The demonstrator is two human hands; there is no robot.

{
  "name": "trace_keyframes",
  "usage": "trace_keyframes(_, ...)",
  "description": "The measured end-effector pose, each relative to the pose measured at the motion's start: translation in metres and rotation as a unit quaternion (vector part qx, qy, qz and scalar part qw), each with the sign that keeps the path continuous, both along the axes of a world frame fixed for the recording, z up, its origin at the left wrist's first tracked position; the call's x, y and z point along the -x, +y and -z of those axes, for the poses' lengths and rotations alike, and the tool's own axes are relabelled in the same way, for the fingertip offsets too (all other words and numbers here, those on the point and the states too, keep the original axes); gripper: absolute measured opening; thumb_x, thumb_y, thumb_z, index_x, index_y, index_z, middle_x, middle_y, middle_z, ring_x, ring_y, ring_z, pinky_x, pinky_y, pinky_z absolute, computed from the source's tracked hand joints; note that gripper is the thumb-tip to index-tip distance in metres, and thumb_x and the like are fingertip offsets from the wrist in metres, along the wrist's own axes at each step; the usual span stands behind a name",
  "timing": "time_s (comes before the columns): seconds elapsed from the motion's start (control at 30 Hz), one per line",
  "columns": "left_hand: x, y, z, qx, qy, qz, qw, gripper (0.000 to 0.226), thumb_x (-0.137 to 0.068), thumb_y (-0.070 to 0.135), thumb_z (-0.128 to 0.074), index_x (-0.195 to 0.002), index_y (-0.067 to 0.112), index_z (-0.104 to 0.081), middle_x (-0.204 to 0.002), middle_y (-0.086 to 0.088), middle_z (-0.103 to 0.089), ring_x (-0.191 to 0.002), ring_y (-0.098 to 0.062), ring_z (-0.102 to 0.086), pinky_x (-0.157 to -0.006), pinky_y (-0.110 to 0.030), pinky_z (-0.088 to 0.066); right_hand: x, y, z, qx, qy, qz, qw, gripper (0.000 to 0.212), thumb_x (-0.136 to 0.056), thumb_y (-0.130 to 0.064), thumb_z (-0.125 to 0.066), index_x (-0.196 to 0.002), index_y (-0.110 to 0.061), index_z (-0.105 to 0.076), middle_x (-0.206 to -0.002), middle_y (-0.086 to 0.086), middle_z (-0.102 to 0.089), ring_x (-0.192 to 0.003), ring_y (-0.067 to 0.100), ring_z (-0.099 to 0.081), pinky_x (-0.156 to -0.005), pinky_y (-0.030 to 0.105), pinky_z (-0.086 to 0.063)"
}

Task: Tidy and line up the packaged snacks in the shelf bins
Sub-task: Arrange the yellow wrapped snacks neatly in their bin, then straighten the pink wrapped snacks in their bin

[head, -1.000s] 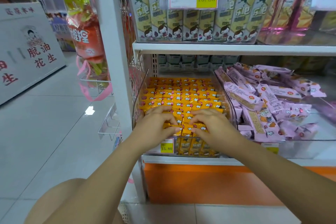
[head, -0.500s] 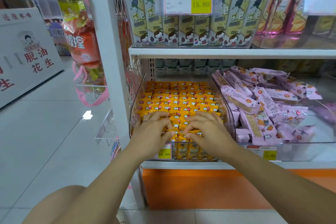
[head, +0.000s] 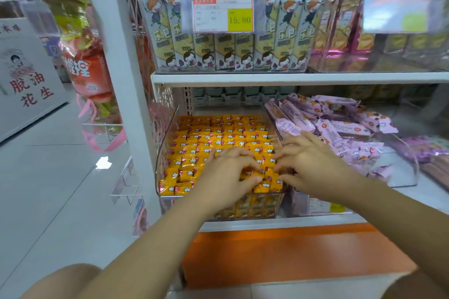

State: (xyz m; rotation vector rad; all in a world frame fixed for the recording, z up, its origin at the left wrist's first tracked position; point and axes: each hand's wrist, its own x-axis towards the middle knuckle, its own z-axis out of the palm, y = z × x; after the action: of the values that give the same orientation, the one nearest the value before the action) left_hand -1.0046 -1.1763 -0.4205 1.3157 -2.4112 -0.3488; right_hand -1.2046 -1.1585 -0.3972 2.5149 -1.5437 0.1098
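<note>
Small yellow snack packets [head: 218,138] fill a clear plastic bin [head: 167,145] on the lower shelf, lying in neat rows. My left hand [head: 226,175] is over the front right part of the bin, with its fingers and thumb curled round a yellow packet there. My right hand [head: 313,165] is beside it at the bin's right wall, its fingers stretched out and touching the yellow packets. Pink snack packets [head: 340,126] lie jumbled in the neighbouring bin on the right.
Tall grey snack packs [head: 286,39] stand in a bin on the upper shelf behind a 15.80 price tag [head: 223,16]. Bagged goods [head: 85,68] hang from the white shelf post [head: 116,56] on the left. The tiled aisle floor [head: 48,189] lies left of the shelf.
Both hands have shifted from the bin's front middle to its front right corner. My right hand's fingers have spread out near the right wall.
</note>
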Motion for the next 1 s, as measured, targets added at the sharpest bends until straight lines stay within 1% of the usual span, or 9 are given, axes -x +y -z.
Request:
trace_keyframes(0.1, 0.018, -0.006, 0.005, -0.006, -0.05, 0.021, 0.999, 0.025, -0.089, 0.049, -0.056, -0.108, 0.036, -0.062, -0.134, 0.015, -0.045, -0.131, -0.012, -0.033, -0.116, -0.051, -0.009, -0.007, 0.0, 0.009, 0.012, 0.027, -0.007, 1.0, 0.02, -0.082, -0.038, -0.067, -0.1, -0.03, -0.073, -0.115, -0.012, -0.065, -0.134, 0.025, -0.037, -0.113, 0.055, -0.007)
trace_keyframes(0.27, 0.019, -0.016, 0.011, 0.01, -0.063, 0.037, 0.997, 0.016, -0.09, 0.043, -0.057, -0.084, 0.028, -0.052, -0.098, 0.015, -0.047, -0.112, -0.01, -0.039, -0.104, -0.038, -0.03, -0.016, -0.008, 0.01, -0.035, 0.044, 0.069, 0.996, 0.014, -0.089, -0.035, -0.059, -0.098, -0.031, -0.068, -0.122, -0.012, -0.059, -0.142, 0.017, -0.013, -0.113, 0.05, 0.012)
trace_keyframes(0.33, 0.018, -0.016, 0.015, 0.025, -0.032, 0.034, 0.999, 0.017, -0.093, 0.036, -0.054, -0.082, 0.025, -0.048, -0.092, 0.012, -0.046, -0.102, -0.009, -0.04, -0.098, -0.036, -0.036, -0.017, -0.01, 0.011, -0.028, 0.019, 0.069, 0.997, 0.004, -0.089, -0.031, -0.059, -0.087, -0.032, -0.063, -0.114, -0.011, -0.062, -0.14, 0.017, -0.014, -0.114, 0.05, 0.009)
trace_keyframes(0.43, 0.017, -0.014, 0.027, 0.02, 0.037, 0.004, 0.999, 0.017, -0.095, 0.028, -0.052, -0.08, 0.022, -0.045, -0.096, 0.005, -0.056, -0.102, -0.013, -0.047, -0.091, -0.035, -0.04, -0.014, -0.011, 0.019, 0.0, -0.046, 0.058, 0.997, 0.016, -0.087, -0.027, -0.062, -0.075, -0.032, -0.054, -0.101, -0.014, -0.066, -0.138, 0.018, -0.023, -0.115, 0.052, 0.005)
trace_keyframes(0.6, 0.019, -0.015, 0.033, 0.018, 0.039, -0.017, 0.999, 0.017, -0.095, 0.032, -0.051, -0.082, 0.023, -0.047, -0.105, 0.006, -0.058, -0.107, -0.013, -0.047, -0.09, -0.029, -0.037, -0.007, -0.013, 0.046, 0.114, -0.084, -0.029, 0.99, 0.025, -0.054, -0.022, -0.091, -0.057, -0.029, -0.067, -0.064, -0.017, -0.067, -0.109, 0.035, -0.061, -0.096, 0.069, -0.029)
trace_keyframes(0.7, 0.02, -0.018, 0.024, 0.015, -0.016, -0.01, 1.0, 0.014, -0.093, 0.04, -0.053, -0.085, 0.03, -0.049, -0.111, 0.013, -0.055, -0.108, -0.01, -0.045, -0.093, -0.028, -0.03, 0.0, -0.012, 0.042, 0.114, -0.079, -0.079, 0.987, 0.015, -0.062, -0.028, -0.085, -0.065, -0.032, -0.072, -0.071, -0.02, -0.069, -0.11, 0.034, -0.062, -0.096, 0.066, -0.026)
trace_keyframes(0.77, 0.021, -0.019, 0.017, -0.007, -0.005, -0.004, 1.0, 0.012, -0.09, 0.04, -0.058, -0.082, 0.032, -0.054, -0.106, 0.015, -0.056, -0.104, -0.009, -0.049, -0.094, -0.033, -0.037, 0.008, -0.008, 0.036, 0.119, -0.102, -0.089, 0.984, 0.006, -0.073, -0.033, -0.075, -0.079, -0.033, -0.074, -0.083, -0.019, -0.071, -0.113, 0.03, -0.06, -0.1, 0.062, -0.024)
trace_keyframes(0.87, 0.029, -0.018, 0.005, -0.007, 0.07, -0.002, 0.998, 0.007, -0.088, 0.039, -0.06, -0.083, 0.033, -0.059, -0.103, 0.016, -0.056, -0.099, -0.007, -0.051, -0.09, -0.036, -0.045, 0.025, -0.001, 0.021, 0.144, -0.217, -0.057, 0.964, 0.027, -0.085, -0.038, -0.051, -0.094, -0.026, -0.074, -0.096, -0.012, -0.071, -0.107, 0.02, -0.06, -0.103, 0.05, -0.034)
trace_keyframes(1.0, 0.052, -0.02, -0.008, 0.054, 0.121, 0.039, 0.99, 0.002, -0.089, 0.031, -0.061, -0.091, 0.03, -0.06, -0.104, 0.015, -0.057, -0.099, -0.004, -0.052, -0.091, -0.031, -0.044, 0.065, -0.003, 0.008, 0.181, -0.298, 0.046, 0.936, 0.017, -0.087, -0.022, -0.061, -0.098, -0.018, -0.073, -0.096, -0.003, -0.071, -0.094, 0.02, -0.062, -0.089, 0.034, -0.043)
